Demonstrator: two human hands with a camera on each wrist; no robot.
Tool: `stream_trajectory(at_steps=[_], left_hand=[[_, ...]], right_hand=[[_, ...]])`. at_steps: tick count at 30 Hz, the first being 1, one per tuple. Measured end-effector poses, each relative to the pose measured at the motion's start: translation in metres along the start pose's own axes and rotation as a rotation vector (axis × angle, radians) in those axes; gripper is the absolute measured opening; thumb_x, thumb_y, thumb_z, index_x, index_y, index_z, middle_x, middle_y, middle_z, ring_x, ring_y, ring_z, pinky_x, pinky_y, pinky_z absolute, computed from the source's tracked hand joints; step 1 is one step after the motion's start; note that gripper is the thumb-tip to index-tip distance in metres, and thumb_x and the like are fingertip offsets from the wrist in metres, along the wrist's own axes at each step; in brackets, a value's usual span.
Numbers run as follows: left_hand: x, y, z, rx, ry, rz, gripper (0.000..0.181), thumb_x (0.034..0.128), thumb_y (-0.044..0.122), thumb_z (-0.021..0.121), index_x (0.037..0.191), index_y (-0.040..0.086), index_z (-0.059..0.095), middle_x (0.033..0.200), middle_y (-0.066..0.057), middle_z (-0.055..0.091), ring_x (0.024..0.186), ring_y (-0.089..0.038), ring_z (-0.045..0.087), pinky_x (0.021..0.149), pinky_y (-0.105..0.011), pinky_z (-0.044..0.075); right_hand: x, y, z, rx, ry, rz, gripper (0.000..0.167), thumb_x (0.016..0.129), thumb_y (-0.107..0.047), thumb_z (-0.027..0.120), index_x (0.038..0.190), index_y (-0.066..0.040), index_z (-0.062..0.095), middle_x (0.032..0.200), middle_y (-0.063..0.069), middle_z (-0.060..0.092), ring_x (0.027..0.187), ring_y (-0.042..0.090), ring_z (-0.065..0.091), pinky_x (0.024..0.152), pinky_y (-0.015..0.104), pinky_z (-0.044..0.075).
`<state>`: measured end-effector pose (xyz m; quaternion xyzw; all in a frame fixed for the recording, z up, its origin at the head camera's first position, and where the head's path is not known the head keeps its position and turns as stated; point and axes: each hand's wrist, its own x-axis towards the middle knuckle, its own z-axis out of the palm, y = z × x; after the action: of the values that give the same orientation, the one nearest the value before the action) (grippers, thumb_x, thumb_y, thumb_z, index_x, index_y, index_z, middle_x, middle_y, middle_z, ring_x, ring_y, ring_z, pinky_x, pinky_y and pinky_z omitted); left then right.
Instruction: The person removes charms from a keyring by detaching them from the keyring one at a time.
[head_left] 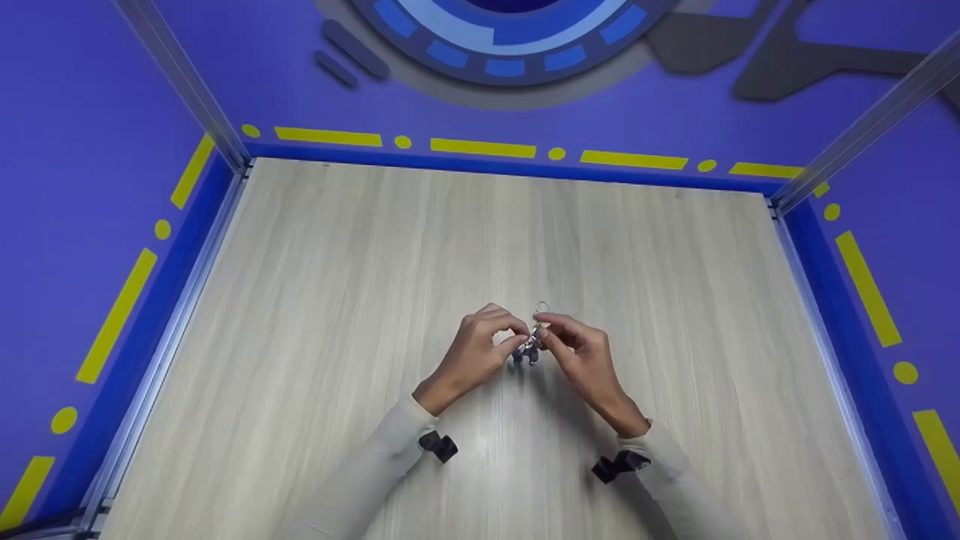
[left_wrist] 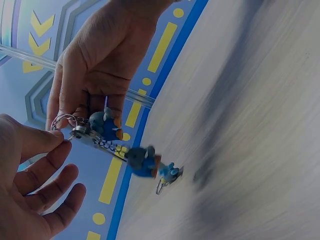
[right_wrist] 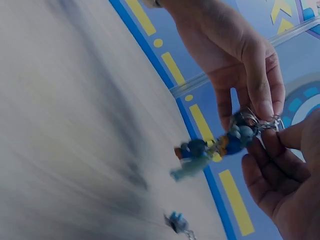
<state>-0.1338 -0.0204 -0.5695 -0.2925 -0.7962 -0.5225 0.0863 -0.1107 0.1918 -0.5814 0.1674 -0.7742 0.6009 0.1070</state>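
My two hands meet near the middle of the table, fingertips close together. Between them is a small metal keychain with grey-blue figurine charms [head_left: 531, 354] dangling under the fingers. My left hand [left_wrist: 40, 185] pinches the metal ring [left_wrist: 64, 121] between thumb and forefinger in the left wrist view. Facing it, my right hand [head_left: 585, 352] pinches the metal link end beside a charm [left_wrist: 105, 124]. The charms have blue bodies and orange feet; a second one [left_wrist: 143, 161] hangs lower on a chain, blurred. Fingers partly hide the joint.
Another small blue keychain figure [left_wrist: 171, 172] with its own ring lies on the wooden table [head_left: 337, 262] below the hands. Blue panels [head_left: 90, 187] with yellow marks and metal frame posts [head_left: 187, 82] border the table on the left, right and far sides.
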Motion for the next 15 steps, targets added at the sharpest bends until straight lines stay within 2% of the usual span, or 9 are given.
stream_trajectory(at_steps=[4, 9, 12, 15], left_hand=[[-0.0002, 0.0003, -0.0002, -0.004, -0.012, 0.004, 0.008, 0.0967, 0.002, 0.083, 0.098, 0.011, 0.084, 0.094, 0.0, 0.081, 0.096, -0.016, 0.072, 0.087, -0.035, 0.058], [0.0, 0.0007, 0.0003, -0.001, -0.017, 0.01, 0.007, 0.0966, 0.003, 0.084, 0.098, 0.01, 0.084, 0.094, 0.001, 0.08, 0.096, -0.016, 0.071, 0.086, -0.035, 0.058], [0.0003, 0.0012, 0.0001, 0.004, -0.022, 0.013, 0.006, 0.0959, 0.003, 0.084, 0.098, 0.009, 0.084, 0.094, 0.001, 0.08, 0.096, -0.016, 0.072, 0.086, -0.035, 0.058], [0.0005, 0.0017, 0.0002, 0.011, -0.031, 0.01, 0.006, 0.0959, 0.003, 0.084, 0.098, 0.009, 0.084, 0.094, 0.001, 0.08, 0.096, -0.017, 0.071, 0.086, -0.035, 0.058]], right_hand=[[0.0037, 0.0012, -0.0049, -0.08, -0.02, -0.118, 0.019, 0.097, 0.01, 0.078, 0.108, -0.003, 0.085, 0.099, 0.008, 0.083, 0.079, 0.026, 0.078, 0.077, 0.019, 0.061], [0.0054, 0.0013, -0.008, -0.178, -0.005, -0.234, 0.022, 0.091, 0.012, 0.083, 0.103, -0.006, 0.086, 0.093, 0.004, 0.081, 0.079, 0.02, 0.075, 0.078, 0.016, 0.059], [0.0044, 0.0018, -0.0081, -0.201, 0.008, -0.247, 0.021, 0.089, 0.013, 0.084, 0.101, -0.005, 0.086, 0.089, 0.003, 0.079, 0.077, 0.018, 0.074, 0.076, 0.016, 0.058], [0.0025, 0.0028, -0.0068, -0.204, 0.045, -0.217, 0.018, 0.089, 0.014, 0.084, 0.099, -0.002, 0.085, 0.084, 0.004, 0.077, 0.073, 0.016, 0.073, 0.075, 0.014, 0.057]])
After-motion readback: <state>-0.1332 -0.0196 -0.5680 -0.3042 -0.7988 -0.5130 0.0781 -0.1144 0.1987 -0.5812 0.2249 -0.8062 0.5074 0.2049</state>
